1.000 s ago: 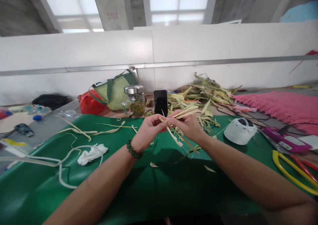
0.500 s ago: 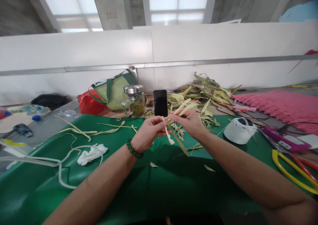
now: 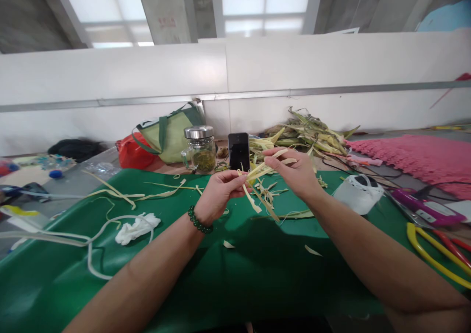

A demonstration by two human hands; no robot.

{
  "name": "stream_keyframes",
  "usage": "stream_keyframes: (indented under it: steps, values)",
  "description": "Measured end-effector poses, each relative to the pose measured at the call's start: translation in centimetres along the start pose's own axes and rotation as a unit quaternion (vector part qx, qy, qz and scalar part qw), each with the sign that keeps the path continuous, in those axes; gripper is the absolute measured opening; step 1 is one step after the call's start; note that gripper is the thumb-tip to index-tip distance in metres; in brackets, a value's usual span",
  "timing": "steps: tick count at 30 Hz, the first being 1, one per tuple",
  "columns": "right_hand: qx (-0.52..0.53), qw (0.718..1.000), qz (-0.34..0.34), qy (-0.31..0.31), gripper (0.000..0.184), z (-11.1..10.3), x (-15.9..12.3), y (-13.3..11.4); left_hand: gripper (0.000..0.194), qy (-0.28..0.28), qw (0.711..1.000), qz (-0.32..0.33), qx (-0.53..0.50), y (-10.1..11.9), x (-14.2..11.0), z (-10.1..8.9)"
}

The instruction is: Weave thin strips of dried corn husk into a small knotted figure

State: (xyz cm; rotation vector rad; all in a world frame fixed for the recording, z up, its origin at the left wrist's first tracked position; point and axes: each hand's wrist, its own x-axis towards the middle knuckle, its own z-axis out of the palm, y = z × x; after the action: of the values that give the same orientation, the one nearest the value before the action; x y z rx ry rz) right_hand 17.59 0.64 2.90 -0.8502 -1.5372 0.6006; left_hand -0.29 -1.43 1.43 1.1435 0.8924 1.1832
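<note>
- At left, the left hand (image 3: 222, 192) has its fingers pinched closed on the lower end of the pale strips (image 3: 261, 168).
- Between the hands, the strips hang above the green-covered worktop (image 3: 265, 279), their long axis slanting up and rightward from the left fingers; loose tails droop beneath.
- At right, the right hand (image 3: 295, 172) has its fingers drawn together around the upper stretch, how firmly I can't tell. Neither hand is nearer; both touch the strips.
</note>
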Motion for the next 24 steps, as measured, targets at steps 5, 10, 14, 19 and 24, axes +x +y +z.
stream_keyframes:
  steps: [5, 10, 14, 19, 24]
  values:
    - [0.138, 0.979, 0.117, -0.091, 0.048, 0.0, 0.2, 0.4, 0.028, -0.011, 1.000, 0.002, -0.026, 0.1, 0.0, 0.0]
    - [0.244, 0.957, 0.130, -0.089, 0.056, 0.8, 0.0, 0.9, 0.025, -0.008, 0.999, 0.012, -0.045, 0.2, 0.1, 0.0]
    - [0.085, 0.988, 0.055, -0.121, 0.034, 1.7, -1.2, 0.5, 0.024, -0.012, 0.999, 0.019, -0.050, 0.1, 0.0, 0.1]
    - [-0.039, 0.996, -0.020, -0.080, 0.020, 2.0, -1.7, 0.0, 0.023, -0.054, 0.998, 0.012, -0.039, 0.0, -0.1, 0.3]
    - [-0.036, 0.997, -0.025, -0.072, 0.017, 1.6, -1.1, 0.3, 0.022, -0.080, 0.997, -0.003, -0.017, 0.4, -0.3, 0.2]
